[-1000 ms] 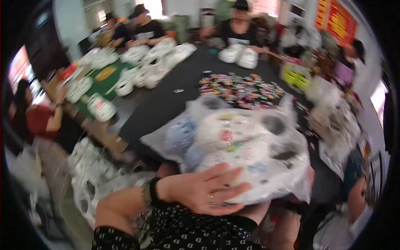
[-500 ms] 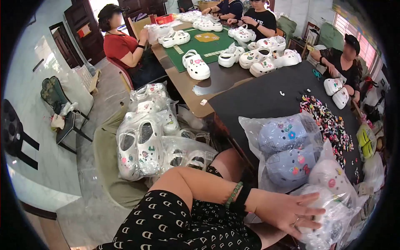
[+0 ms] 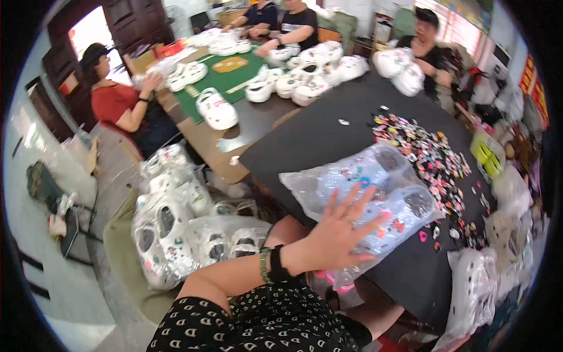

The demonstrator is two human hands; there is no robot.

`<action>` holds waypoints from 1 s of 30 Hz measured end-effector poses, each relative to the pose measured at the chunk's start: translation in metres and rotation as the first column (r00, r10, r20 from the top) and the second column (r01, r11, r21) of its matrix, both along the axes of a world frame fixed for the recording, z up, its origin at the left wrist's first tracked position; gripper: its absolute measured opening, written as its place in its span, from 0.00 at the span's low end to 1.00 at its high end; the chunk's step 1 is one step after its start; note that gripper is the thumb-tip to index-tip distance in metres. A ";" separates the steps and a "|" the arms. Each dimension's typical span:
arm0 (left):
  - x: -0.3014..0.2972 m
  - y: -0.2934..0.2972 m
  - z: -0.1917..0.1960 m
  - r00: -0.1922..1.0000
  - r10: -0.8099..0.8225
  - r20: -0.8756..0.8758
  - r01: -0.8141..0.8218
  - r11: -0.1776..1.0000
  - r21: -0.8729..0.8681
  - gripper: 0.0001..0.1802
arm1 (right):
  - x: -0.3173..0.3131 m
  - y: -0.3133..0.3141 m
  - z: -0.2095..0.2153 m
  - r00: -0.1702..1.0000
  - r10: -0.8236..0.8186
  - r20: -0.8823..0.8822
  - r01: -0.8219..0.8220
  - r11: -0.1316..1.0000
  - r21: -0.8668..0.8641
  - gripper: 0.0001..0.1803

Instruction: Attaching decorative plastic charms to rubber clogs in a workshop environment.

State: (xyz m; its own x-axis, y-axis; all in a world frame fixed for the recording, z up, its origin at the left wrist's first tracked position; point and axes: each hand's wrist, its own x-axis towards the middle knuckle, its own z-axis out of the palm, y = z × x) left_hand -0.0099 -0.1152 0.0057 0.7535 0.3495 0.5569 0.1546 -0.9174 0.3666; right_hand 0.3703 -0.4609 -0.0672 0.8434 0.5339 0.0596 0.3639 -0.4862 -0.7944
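My left hand (image 3: 343,232), with a green bead bracelet and a black band at the wrist, lies with fingers spread over a clear plastic bag. Inside that bag is a pair of light blue clogs (image 3: 404,205) decorated with colourful charms. The bag rests near the front edge of the black table, tilted toward the right. A bare limb shows below the table edge at the lower right; my right hand is hidden. Something pink (image 3: 343,286) peeks out beneath the bag's lower corner.
Loose colourful charms (image 3: 431,155) lie on the black tabletop (image 3: 316,129). Bagged white clogs (image 3: 472,290) are at the right edge, with more bagged clogs (image 3: 173,226) piled at left. White clogs (image 3: 217,108) stand on the far table. Several people sit around.
My left hand has moved from a bag at the lower right onto the bagged blue clogs, which have turned. The view has shifted. The person at right now holds white clogs higher.
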 end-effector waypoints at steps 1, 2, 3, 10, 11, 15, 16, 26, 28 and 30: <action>-0.004 0.002 0.000 0.997 0.044 -0.066 -0.047 0.998 -0.034 0.47 | 0.003 -0.022 0.001 0.996 -0.072 0.042 0.073 0.997 -0.021 0.28; -0.004 0.003 -0.002 0.987 0.089 -0.132 -0.098 0.993 -0.065 0.47 | 0.007 -0.043 0.005 0.986 -0.140 0.088 0.144 0.989 -0.043 0.28; -0.006 0.004 -0.002 0.990 0.059 -0.126 -0.067 0.996 -0.060 0.47 | 0.009 -0.059 0.006 0.971 -0.201 0.130 0.209 0.976 -0.055 0.28; 0.000 0.005 -0.013 0.984 0.048 -0.170 -0.050 0.999 -0.012 0.49 | 0.046 -0.103 -0.006 0.798 -0.466 0.381 0.525 0.849 -0.060 0.29; 0.000 0.006 -0.014 0.985 0.040 -0.169 -0.044 0.999 -0.020 0.48 | 0.051 -0.108 -0.009 0.767 -0.490 0.413 0.561 0.825 -0.062 0.29; 0.002 0.015 -0.020 0.982 -0.024 -0.188 0.017 0.999 -0.038 0.44 | 0.073 -0.143 -0.011 0.604 -0.580 0.546 0.723 0.687 -0.071 0.29; -0.005 0.016 -0.017 0.983 -0.037 -0.180 0.031 0.999 -0.038 0.44 | 0.075 -0.155 -0.004 0.556 -0.593 0.582 0.759 0.647 -0.065 0.29; -0.047 0.055 -0.009 0.990 -0.019 -0.139 0.033 0.994 0.103 0.25 | -0.073 0.061 0.092 0.713 -0.114 0.692 0.070 0.993 0.092 0.14; -0.055 0.055 -0.012 0.996 -0.016 -0.092 0.028 0.992 0.126 0.22 | -0.092 0.110 0.096 0.768 0.108 0.632 -0.216 0.971 0.097 0.14; -0.059 0.049 -0.017 0.995 0.090 -0.037 -0.085 0.989 0.125 0.20 | -0.112 0.152 0.101 0.776 0.209 0.595 -0.320 0.943 0.086 0.18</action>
State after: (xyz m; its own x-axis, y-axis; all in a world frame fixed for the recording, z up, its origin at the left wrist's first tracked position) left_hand -0.0691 -0.0667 -0.0110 0.7466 0.3462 0.5681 0.2494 -0.9373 0.2434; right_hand 0.2581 -0.3091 0.0335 0.4511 0.6647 0.5955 0.8698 -0.1780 -0.4602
